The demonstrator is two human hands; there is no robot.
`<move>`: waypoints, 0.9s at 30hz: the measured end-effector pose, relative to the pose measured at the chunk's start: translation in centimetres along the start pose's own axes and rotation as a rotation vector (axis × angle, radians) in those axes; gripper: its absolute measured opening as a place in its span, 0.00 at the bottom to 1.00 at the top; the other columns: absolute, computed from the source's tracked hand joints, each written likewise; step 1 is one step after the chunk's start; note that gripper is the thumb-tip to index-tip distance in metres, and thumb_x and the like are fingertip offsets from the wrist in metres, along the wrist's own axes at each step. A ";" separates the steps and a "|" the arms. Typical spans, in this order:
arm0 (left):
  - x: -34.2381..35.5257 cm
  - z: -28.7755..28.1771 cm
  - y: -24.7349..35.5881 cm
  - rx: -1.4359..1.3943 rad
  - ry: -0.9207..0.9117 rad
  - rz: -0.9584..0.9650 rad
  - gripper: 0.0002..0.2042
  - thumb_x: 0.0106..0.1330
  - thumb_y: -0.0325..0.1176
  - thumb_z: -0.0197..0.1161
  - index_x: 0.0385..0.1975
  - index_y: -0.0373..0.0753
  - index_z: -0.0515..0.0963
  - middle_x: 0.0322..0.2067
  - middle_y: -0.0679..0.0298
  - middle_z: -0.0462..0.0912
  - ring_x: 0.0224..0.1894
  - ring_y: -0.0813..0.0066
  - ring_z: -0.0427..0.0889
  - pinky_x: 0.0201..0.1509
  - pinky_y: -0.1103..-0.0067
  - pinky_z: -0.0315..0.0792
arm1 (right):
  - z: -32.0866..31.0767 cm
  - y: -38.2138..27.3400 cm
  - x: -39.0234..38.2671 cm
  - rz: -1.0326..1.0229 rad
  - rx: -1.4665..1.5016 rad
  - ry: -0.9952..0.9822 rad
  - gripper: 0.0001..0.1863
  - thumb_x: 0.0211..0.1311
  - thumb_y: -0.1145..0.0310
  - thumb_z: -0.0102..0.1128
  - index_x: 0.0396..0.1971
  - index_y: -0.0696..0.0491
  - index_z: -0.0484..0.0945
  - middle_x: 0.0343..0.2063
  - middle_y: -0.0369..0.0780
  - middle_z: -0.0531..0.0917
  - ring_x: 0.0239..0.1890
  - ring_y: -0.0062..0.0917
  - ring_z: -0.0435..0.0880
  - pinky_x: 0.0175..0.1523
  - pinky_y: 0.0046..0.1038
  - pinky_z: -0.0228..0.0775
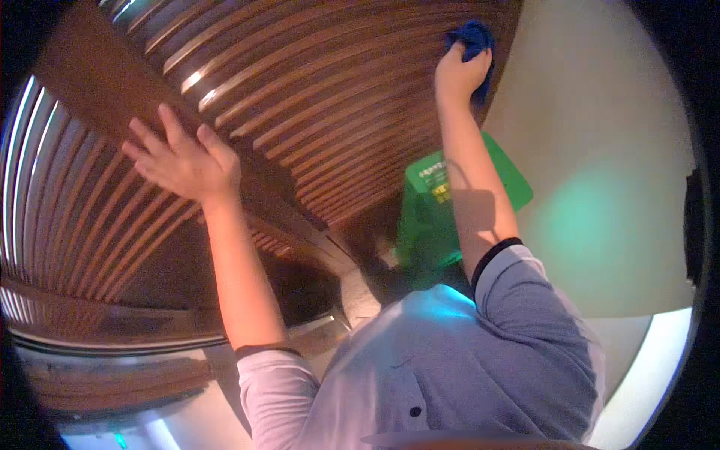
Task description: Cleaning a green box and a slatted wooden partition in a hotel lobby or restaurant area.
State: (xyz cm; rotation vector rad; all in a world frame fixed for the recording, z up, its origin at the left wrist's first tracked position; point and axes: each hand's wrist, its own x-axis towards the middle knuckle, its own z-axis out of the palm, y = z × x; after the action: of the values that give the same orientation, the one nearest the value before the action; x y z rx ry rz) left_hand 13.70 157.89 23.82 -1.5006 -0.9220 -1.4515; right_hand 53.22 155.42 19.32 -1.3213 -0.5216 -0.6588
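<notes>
Brown slatted panel (300, 112): right hand (459, 77) clenches 1 blue cloth (472, 34), which slat edges (409, 56) could snag; left hand (189, 166), spread and empty, might slip if leaned on.

Around you, slatted brown woodwork (352, 90) fills the upper and left view, split by a broad plank (97, 60). To your right stands a pale wall (607, 120) with a soft green glow (581, 214); a bright white band (646, 379) curves below it, lower right.
</notes>
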 end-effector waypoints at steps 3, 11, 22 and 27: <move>-0.1 -0.6 0.3 0.026 -0.015 -0.040 0.28 0.65 0.43 0.55 0.68 0.51 0.70 0.74 0.51 0.58 0.73 0.30 0.53 0.68 0.43 0.52 | -1.5 -3.8 -5.0 -0.100 0.144 -0.174 0.28 0.58 0.70 0.62 0.56 0.70 0.70 0.58 0.60 0.72 0.62 0.57 0.68 0.72 0.46 0.55; 0.5 -1.0 -0.2 -0.064 -0.008 -0.075 0.30 0.60 0.39 0.57 0.67 0.56 0.72 0.74 0.55 0.58 0.74 0.35 0.53 0.70 0.43 0.50 | -4.3 -18.8 -18.6 -0.568 0.445 -0.620 0.26 0.32 0.72 0.63 0.40 0.59 0.81 0.47 0.49 0.81 0.60 0.42 0.75 0.60 0.44 0.66; -0.2 -2.1 0.0 -0.141 -0.020 -0.055 0.25 0.73 0.48 0.43 0.67 0.52 0.72 0.72 0.52 0.61 0.72 0.31 0.55 0.67 0.39 0.52 | -4.3 -15.0 -15.2 -0.653 0.270 -0.414 0.27 0.32 0.71 0.62 0.42 0.58 0.78 0.48 0.44 0.80 0.57 0.42 0.76 0.61 0.49 0.62; -1.4 -1.3 1.8 -0.141 -0.023 -0.037 0.26 0.74 0.50 0.41 0.68 0.52 0.71 0.73 0.52 0.61 0.71 0.30 0.56 0.67 0.39 0.52 | -4.3 -16.2 -19.4 -0.462 0.227 -0.386 0.30 0.33 0.73 0.61 0.46 0.61 0.77 0.54 0.49 0.76 0.61 0.47 0.72 0.62 0.49 0.60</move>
State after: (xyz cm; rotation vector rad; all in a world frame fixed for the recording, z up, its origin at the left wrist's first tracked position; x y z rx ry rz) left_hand 14.75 156.05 22.26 -1.6136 -0.8808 -1.5565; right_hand 27.94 152.05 16.65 -1.1199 -1.2057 -0.6956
